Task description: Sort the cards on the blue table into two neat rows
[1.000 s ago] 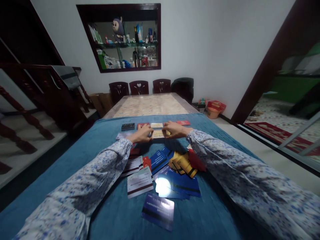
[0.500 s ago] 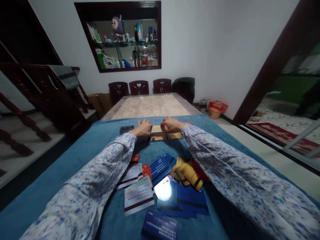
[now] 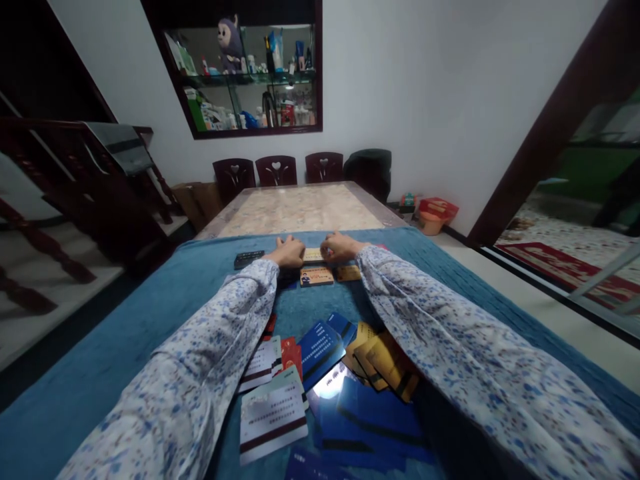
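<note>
My left hand and my right hand are at the far side of the blue cloth, with fingers curled in at the two ends of a pale yellow card. Their fingertips are partly hidden behind the knuckles. Just in front of that card lies an orange card with a figure and lettering. Beside it, below my right hand, is a gold card. A dark blue card shows partly under my left wrist. Left of my left hand rests a black item with rows of small marks.
Close to me, loose cards spread over the blue cloth: white cards, red cards, blue cards and yellow cards. A glare spot covers one. The marble-patterned tabletop extends beyond the cloth, with chairs behind.
The view has tilted down slightly. The pale yellow card sits lower between my hands, and the orange card in front shows more fully. Both hands stay at its ends.
</note>
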A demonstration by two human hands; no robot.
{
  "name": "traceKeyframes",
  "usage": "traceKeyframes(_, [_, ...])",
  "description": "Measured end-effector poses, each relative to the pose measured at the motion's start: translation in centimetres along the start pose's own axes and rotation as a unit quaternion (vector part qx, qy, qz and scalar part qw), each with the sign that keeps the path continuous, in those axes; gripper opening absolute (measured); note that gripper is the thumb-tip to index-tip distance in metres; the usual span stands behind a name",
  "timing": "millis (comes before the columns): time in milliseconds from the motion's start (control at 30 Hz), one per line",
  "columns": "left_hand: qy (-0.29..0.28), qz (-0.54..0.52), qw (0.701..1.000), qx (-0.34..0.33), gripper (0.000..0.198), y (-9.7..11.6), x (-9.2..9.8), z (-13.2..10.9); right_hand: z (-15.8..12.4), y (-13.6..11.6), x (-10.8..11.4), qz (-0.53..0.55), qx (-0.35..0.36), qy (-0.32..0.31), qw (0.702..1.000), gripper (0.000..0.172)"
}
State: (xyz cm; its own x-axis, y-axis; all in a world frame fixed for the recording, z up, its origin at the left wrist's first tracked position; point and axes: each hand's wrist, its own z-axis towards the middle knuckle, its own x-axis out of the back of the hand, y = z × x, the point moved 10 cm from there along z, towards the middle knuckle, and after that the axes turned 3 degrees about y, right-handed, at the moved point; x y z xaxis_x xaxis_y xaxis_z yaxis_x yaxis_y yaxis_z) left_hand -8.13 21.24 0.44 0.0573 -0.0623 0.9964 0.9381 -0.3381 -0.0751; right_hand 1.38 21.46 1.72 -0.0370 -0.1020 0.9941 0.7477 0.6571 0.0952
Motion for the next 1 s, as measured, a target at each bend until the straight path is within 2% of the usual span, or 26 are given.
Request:
traceKeyframes(333, [-0.040,-0.017,0.999,0.006,0.017,-0.2,-1.6,1.0,0.9,1.1,-1.7,-0.005,-0.024,-0.036,0.999,0.034])
traceKeyframes(800, [-0.038,0.033,0.999,0.002,0.023,-0.4,-1.7,1.5,1.6,1.2,-2.3,-0.003,-0.032,-0.061,0.998,0.037])
traceKeyframes(1000, [-0.059,0.038,0.998,-0.003,0.021,0.2,-1.3,1.1,2.4,1.4,-2.6,0.000,-0.038,-0.070,0.997,0.036])
